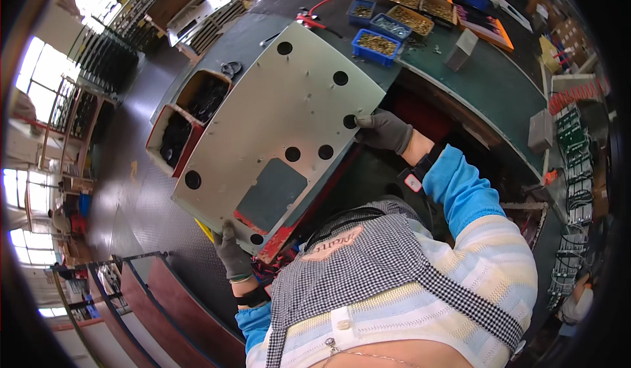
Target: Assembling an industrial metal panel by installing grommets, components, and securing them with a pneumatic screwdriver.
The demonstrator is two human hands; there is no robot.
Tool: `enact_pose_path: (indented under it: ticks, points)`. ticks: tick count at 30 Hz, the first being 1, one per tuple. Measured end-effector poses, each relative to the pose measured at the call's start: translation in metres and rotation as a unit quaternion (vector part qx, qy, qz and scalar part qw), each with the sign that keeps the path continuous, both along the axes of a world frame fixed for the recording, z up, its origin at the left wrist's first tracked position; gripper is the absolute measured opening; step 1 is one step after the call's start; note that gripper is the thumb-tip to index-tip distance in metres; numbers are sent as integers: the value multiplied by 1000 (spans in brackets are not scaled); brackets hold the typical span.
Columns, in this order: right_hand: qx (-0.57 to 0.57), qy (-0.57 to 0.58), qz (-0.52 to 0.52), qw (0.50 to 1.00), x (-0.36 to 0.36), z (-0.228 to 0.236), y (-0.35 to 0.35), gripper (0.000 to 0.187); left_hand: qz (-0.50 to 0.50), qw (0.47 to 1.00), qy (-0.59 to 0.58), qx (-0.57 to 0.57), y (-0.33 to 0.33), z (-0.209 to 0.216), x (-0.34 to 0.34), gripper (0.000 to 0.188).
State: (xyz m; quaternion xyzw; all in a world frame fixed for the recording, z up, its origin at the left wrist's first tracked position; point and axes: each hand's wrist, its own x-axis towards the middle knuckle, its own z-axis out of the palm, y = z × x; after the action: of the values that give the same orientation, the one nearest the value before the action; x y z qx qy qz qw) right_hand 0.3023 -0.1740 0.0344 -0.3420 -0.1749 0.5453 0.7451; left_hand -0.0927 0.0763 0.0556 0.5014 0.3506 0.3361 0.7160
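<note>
Our checked apron lies closest to the camera, just this side of the pale metal panel, which we hold out before us, its far end over the counter. We cannot tell whether its underside rests on anything.

What could go wrong, we judge, is a slip or a twist: we support the panel only at its margins, and smooth sheet under gloves may slide if one side carries more weight. Small studs stand up from its face, so a knock could bend one. Beyond its far corner lies a red-handled tool, and past its right-hand far edge sits a blue tray of small fasteners; a careless swing could catch either. Along the panel's left edge, a red-edged box of dark parts sits close enough to snag it.

As for the grip, our right hand is closed about the panel's right edge, thumb on top beside a black round spot, fingers out of sight beneath. Our left hand grasps the near edge, partly closed; how firmly its hidden fingers press, we cannot tell.
</note>
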Motion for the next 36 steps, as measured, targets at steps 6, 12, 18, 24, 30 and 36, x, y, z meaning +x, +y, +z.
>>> enact_pose_path:
  ticks: [6,12,18,24,30,36]
  points:
    - [86,8,-150,985,36,10,-89,37,-68,996,-2,57,-49,20,109,39]
    - [114,48,-348,929,74,3,-246,43,-255,960,-40,108,-150,64,266,33]
    - [173,94,-479,856,65,-9,-388,44,-454,878,-14,151,-241,93,436,37]
    - [172,59,-635,751,73,-30,-469,22,-484,867,26,114,-322,73,528,40]
    - [99,104,-704,696,99,-47,-504,20,-534,837,117,18,-319,-1,492,40]
    - [93,96,-705,697,112,-52,-498,26,-423,883,198,-36,-281,-49,440,35]
